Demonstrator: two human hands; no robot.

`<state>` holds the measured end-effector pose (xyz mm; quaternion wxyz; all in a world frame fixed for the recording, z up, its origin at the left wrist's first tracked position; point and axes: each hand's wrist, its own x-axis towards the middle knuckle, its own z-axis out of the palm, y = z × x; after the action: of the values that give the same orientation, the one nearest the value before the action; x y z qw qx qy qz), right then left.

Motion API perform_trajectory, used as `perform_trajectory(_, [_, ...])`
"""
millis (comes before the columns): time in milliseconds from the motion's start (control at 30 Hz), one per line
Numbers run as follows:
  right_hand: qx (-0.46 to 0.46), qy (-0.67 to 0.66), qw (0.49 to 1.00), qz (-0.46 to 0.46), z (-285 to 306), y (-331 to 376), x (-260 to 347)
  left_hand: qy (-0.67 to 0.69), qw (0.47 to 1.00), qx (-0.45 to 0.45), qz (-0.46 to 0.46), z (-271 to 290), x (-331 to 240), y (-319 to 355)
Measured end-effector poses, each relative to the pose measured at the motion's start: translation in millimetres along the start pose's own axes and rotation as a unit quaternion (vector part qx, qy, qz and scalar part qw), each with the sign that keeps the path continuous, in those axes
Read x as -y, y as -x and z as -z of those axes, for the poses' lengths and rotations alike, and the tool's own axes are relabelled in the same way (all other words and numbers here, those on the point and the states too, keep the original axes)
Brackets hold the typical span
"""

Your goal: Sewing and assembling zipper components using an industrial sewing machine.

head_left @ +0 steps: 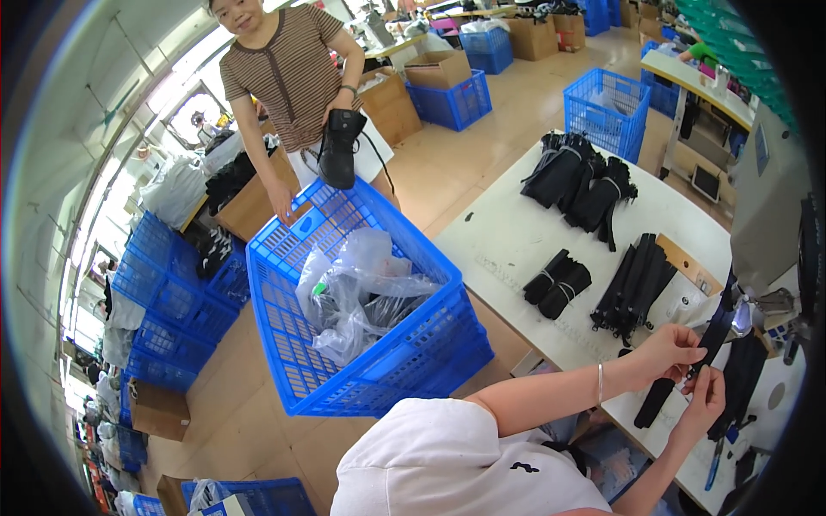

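Observation:
At the sewing machine on the right, my left hand (673, 351) pinches a black zipper (711, 337) between thumb and fingers. Just below it, my right hand (705, 397) has its fingers closed on the same zipper's lower part. The zipper's upper end runs up beside the metal needle area of the machine (764, 206). Another black strip (656, 402) lies on the table by my right wrist. More black zippers (742, 387) hang or lie in a bunch past my right hand.
Tied black zipper bundles (559, 284) and a loose stack (635, 284) lie on the white table (490, 232). Blue-handled snips (714, 464) lie near its edge. A person (288, 77) holding a black shoe (341, 150) grips a blue crate (379, 387) of plastic bags beside the table.

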<state>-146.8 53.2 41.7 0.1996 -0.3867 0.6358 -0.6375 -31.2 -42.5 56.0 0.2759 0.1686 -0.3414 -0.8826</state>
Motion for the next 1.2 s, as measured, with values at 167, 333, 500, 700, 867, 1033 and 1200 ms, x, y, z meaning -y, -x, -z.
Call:
perform_trajectory(167, [-0.007,0.012,1.0,0.002,-1.6,2.3,6.3,-0.011,1.0,0.003,-0.003,-0.5,4.7,-1.2])
perform_trajectory(333, [0.003,-0.001,1.0,-0.007,2.0,3.0,2.4,-0.017,1.0,-0.015,-0.003,1.2,9.5,-1.8])
perform_trajectory(500, [0.007,-0.003,1.0,0.001,-0.7,1.9,1.9,-0.039,0.998,-0.034,-0.02,2.2,10.7,-2.3])
perform_trajectory(700, [0.005,-0.001,1.0,0.021,-1.8,0.5,1.2,-0.068,0.995,-0.058,-0.034,-2.3,5.6,0.9])
perform_trajectory(867, [-0.001,0.006,1.0,0.012,-2.9,0.6,1.2,-0.065,0.995,-0.06,-0.038,-0.2,7.5,0.8])
perform_trajectory(1033, [0.003,0.01,1.0,0.016,-0.5,0.6,-0.3,-0.078,0.994,-0.073,-0.037,-2.8,7.8,1.9])
perform_trajectory(1200, [0.006,0.021,1.0,0.018,-0.9,-0.3,-0.8,-0.09,0.991,-0.081,-0.053,-3.5,8.8,2.3])
